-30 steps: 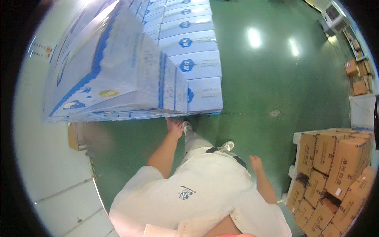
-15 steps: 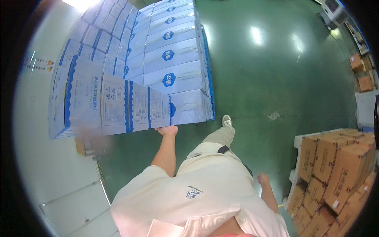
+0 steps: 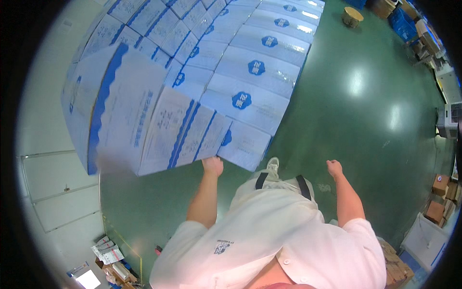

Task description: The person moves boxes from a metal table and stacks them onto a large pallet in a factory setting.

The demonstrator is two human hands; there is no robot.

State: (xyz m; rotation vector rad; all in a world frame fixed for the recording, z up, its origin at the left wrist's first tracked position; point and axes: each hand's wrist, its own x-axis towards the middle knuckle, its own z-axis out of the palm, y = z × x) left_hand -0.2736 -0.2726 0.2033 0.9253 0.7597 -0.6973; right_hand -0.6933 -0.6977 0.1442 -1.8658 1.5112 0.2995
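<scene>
My left hand (image 3: 213,166) is against the near lower edge of a tall stack of white cartons with blue wavy borders (image 3: 207,130). Its fingers are mostly hidden at the carton edge, so their grip does not show. A large near carton (image 3: 130,96) rises to the left of that hand. More white cartons with blue emblems (image 3: 257,67) run away from me in tight rows. Held out over the floor on my right, my right hand (image 3: 334,167) is loosely closed, with nothing visible in it.
Green floor (image 3: 356,111) stretches along the stack's right side. Brown cartons (image 3: 392,265) stand at the lower right, and smaller boxes (image 3: 435,212) line the right edge. A round wooden stool (image 3: 352,17) and a blue crate (image 3: 402,24) are far off. A white wall (image 3: 57,168) is left.
My view has turned, and the stack appears tilted toward the upper right. My left hand stays at its edge. My right hand has swung forward from my side. The brown cartons have slipped lower in view.
</scene>
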